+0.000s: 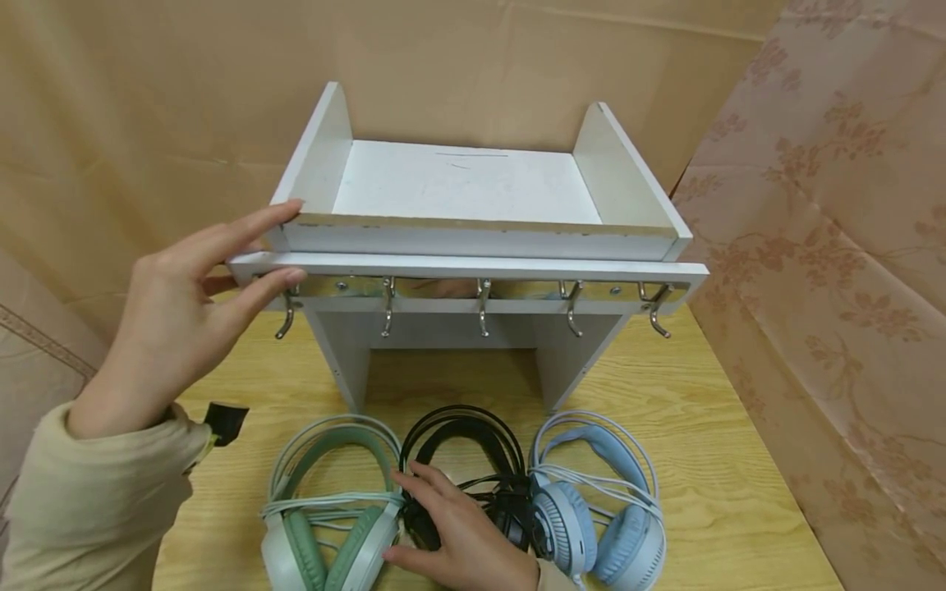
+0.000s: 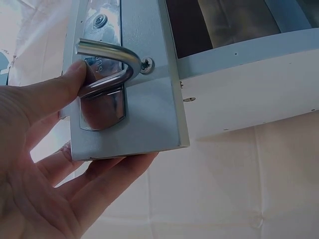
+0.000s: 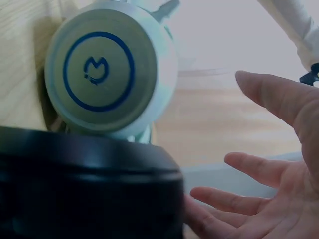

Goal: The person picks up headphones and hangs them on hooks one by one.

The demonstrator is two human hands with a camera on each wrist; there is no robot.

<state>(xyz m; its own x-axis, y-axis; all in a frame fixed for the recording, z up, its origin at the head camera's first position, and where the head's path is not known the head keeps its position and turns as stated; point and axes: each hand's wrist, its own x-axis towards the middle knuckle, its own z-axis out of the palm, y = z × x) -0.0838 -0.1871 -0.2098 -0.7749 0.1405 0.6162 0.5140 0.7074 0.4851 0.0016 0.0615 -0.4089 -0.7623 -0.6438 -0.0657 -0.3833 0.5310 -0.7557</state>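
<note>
My left hand (image 1: 181, 304) grips the left end of the white hook rail (image 1: 443, 266) on a small white shelf. Its thumb presses the front beside the end hook (image 2: 117, 54); the other fingers reach round the board. Lower down, my right hand (image 1: 473, 533) hovers over the gap between the green-and-white headphones (image 1: 277, 550) and the black headphones (image 1: 510, 497). In the right wrist view its fingers are spread and fairly straight, close to the black ear cup (image 3: 89, 184). The white ear cup (image 3: 99, 69) with a blue ring is further off. Whether a fingertip touches is unclear.
Light blue headphones (image 1: 565, 525) lie to the right of the black pair on the wooden table (image 1: 709, 460). Several metal hooks, such as the middle hook (image 1: 484, 308), project from the rail. Two upright side panels flank the shelf top (image 1: 466, 180). Cloth hangs behind and at right.
</note>
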